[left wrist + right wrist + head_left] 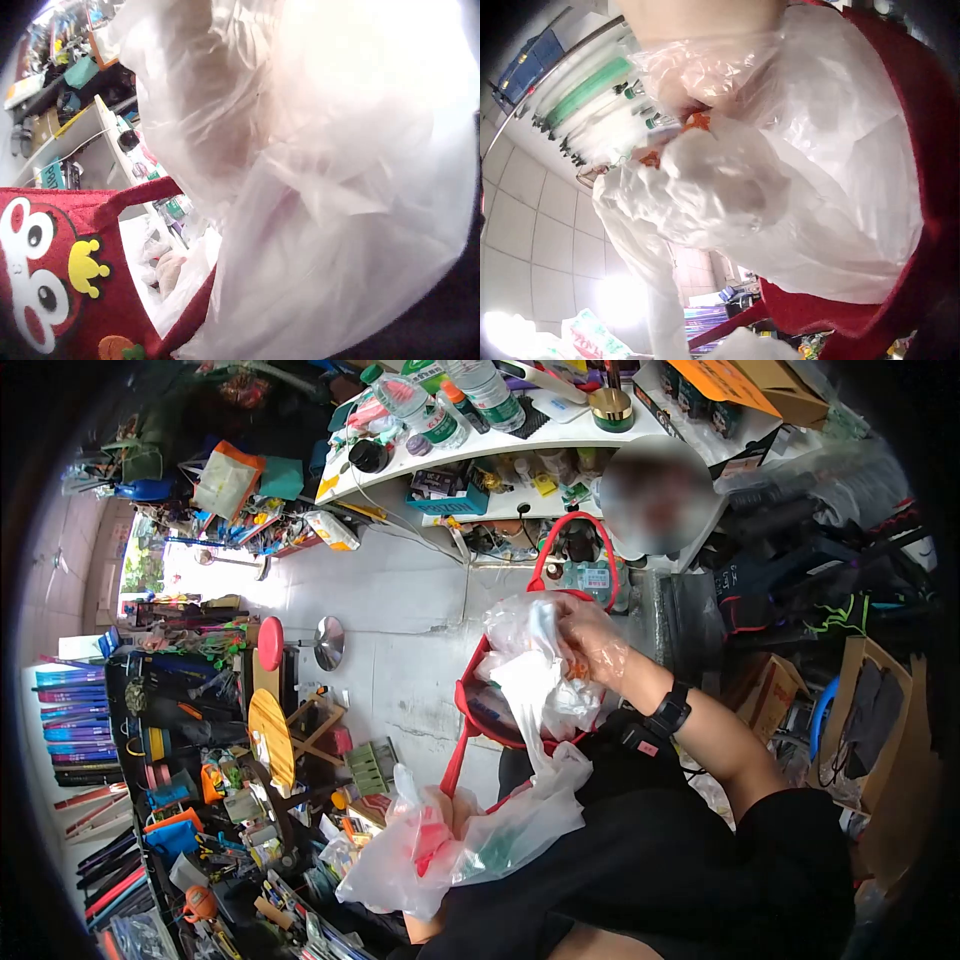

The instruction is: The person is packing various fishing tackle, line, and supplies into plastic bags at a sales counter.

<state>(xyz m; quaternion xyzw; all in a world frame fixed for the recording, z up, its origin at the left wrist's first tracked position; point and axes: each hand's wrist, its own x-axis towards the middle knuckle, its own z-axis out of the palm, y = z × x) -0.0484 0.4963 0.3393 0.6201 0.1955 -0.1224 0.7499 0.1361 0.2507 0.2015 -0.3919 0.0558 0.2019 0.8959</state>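
A red tote bag point(465, 710) with looped handles stands wide in front of the lap; a cartoon face and yellow crown point(87, 268) decorate its side. At its mouth, my right hand point(592, 643), covered by clear plastic, grips bunched white plastic bag point(530, 685). Orange marks point(697, 121) show beside those fingers in the right wrist view. White plastic stretches down to a translucent bag point(520, 838) with red and green patches. My left hand point(458, 812) is behind that plastic at a red handle's lower end, its fingers mostly hidden.
A white desk point(400, 472) with bottles stands beyond the tote. A red round stool point(271, 644) and a wooden round seat point(268, 735) are at left, near crowded shelves. Cardboard boxes point(770, 695) and black items lie at right. Grey floor point(390, 600) shows between.
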